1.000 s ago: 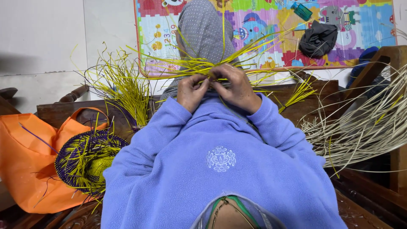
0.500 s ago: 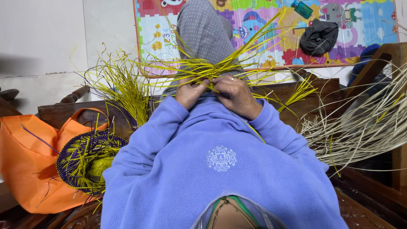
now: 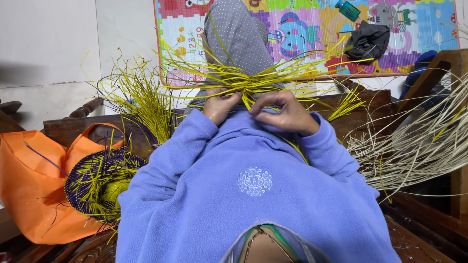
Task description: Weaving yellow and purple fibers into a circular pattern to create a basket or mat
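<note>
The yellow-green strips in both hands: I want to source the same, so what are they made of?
The yellow-green strips look like dyed plant fibre, perhaps reed or palm leaf: thin, flat, matte, springy. The pale strands look undyed. Left hand, right hand.

We have a single view, from a camera worn on the head, and it looks steeply down and forward along our own chest, so that the purple fleece [image 3: 253,195] fills the lower half of the frame from very near. Our two hands [image 3: 222,104] [image 3: 287,112] sit at mid-frame, close in front of the lens. Beyond them the view reaches the floor, taking in the colourful play mat [image 3: 302,34] along the top edge. There is no second view to share any part of the scene.
</note>
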